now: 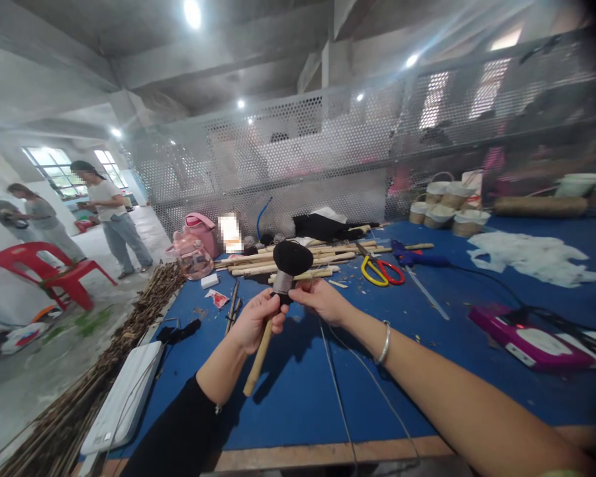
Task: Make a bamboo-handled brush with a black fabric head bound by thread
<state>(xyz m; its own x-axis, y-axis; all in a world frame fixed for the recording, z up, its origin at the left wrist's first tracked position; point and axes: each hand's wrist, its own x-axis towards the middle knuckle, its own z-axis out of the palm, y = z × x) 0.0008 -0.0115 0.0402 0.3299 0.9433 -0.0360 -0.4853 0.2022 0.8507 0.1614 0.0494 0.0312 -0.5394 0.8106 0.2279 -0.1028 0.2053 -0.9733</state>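
Note:
My left hand (pixel 258 321) is wrapped round the pale wooden handle of a mallet-like stick (pixel 259 358) with a black padded head (pixel 292 258) and a grey band under it. I hold it upright above the blue table (pixel 298 391). My right hand (pixel 320 298), with a silver bangle on the wrist, pinches the grey band just below the black head. A thin grey thread (pixel 335 384) trails from the hands down to the table's front edge.
Bamboo sticks (pixel 298 258), yellow and red scissors (pixel 381 271), a blue glue gun (pixel 417 258), white wadding (pixel 531 255), baskets (pixel 447 212) and a pink device (pixel 531 341) lie on the table. A pink bag (pixel 201 232) stands at the back left. Stick bundles (pixel 119 344), a red chair (pixel 49 271) and three people are at left.

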